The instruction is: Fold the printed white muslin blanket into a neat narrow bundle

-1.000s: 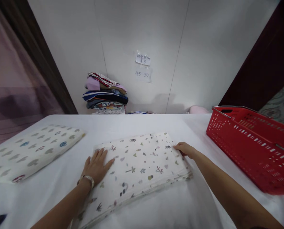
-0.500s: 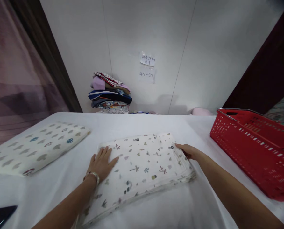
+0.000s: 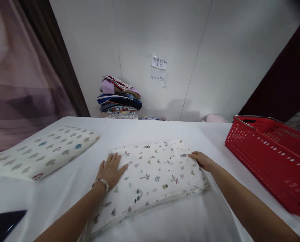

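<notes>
A folded white cloth (image 3: 155,174) printed with small palm trees, leaves and rainbows lies flat on the table in front of me, in several layers. On its left side my left hand (image 3: 112,170) rests palm down, fingers spread. My right hand (image 3: 202,161) is at the cloth's upper right edge, fingertips on top and the rest curled about the edge; the underside of that grip is hidden. Further left lies another folded cream cloth (image 3: 64,148) with grey, blue and red shapes, apart from both hands.
A red plastic basket (image 3: 263,161) with metal handles stands on the right of the white-covered table (image 3: 165,129). A dark phone-like slab (image 3: 7,223) lies at the lower left. Behind the table are stacked fabrics (image 3: 121,99) and a wall with paper notes (image 3: 158,70).
The whole view has shifted slightly, bringing more of the dark slab into sight. Both hands stay in nearly the same places on the printed cloth.
</notes>
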### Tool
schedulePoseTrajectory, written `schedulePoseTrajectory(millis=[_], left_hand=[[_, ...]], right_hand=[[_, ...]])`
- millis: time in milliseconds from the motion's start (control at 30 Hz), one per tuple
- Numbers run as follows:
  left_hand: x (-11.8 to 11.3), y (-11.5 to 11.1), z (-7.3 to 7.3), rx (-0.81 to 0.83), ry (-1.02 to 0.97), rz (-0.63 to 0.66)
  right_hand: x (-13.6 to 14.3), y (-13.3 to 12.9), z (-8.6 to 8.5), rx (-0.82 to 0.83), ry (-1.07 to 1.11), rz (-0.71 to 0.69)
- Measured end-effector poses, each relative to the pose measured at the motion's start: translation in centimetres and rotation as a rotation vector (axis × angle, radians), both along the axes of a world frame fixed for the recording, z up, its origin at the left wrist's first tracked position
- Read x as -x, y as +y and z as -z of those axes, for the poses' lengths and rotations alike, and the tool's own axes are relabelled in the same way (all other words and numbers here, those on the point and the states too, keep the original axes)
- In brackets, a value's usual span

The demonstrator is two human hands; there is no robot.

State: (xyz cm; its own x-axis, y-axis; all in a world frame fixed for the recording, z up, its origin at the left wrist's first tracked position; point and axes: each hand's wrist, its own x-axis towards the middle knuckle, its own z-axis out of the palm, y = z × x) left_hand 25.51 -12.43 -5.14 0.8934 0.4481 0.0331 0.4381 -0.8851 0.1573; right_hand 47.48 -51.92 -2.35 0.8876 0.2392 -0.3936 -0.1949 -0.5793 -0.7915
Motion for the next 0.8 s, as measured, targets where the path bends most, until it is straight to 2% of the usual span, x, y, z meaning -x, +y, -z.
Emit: schedulePoseTrajectory(millis=[167, 333, 500, 633, 800], left_hand=[[0.1, -0.2, -0.5, 0.008, 0.009, 0.005], [0.1, -0.4, -0.7, 0.016, 0.011, 0.004], [0.1, -0.3, -0.5, 0.004, 0.010, 0.000], [0.1, -0.4, -0.7, -0.001, 0.006, -0.004], [0.2, -0.4, -0.5, -0.012, 0.012, 0.000]], right_hand=[[-0.5, -0.2, 1.0, 0.061, -0.058, 0.079], [-1.2, 0.2, -0.2, 0.095, -0.009, 0.018], [-2.4, 2.4, -0.9, 0.206, -0.055, 0.069], [-3.0, 4.0, -0.1, 0.286, -0.180, 0.077], [-2.6, 3.9, 1.1, 0.349, -0.325, 0.013]])
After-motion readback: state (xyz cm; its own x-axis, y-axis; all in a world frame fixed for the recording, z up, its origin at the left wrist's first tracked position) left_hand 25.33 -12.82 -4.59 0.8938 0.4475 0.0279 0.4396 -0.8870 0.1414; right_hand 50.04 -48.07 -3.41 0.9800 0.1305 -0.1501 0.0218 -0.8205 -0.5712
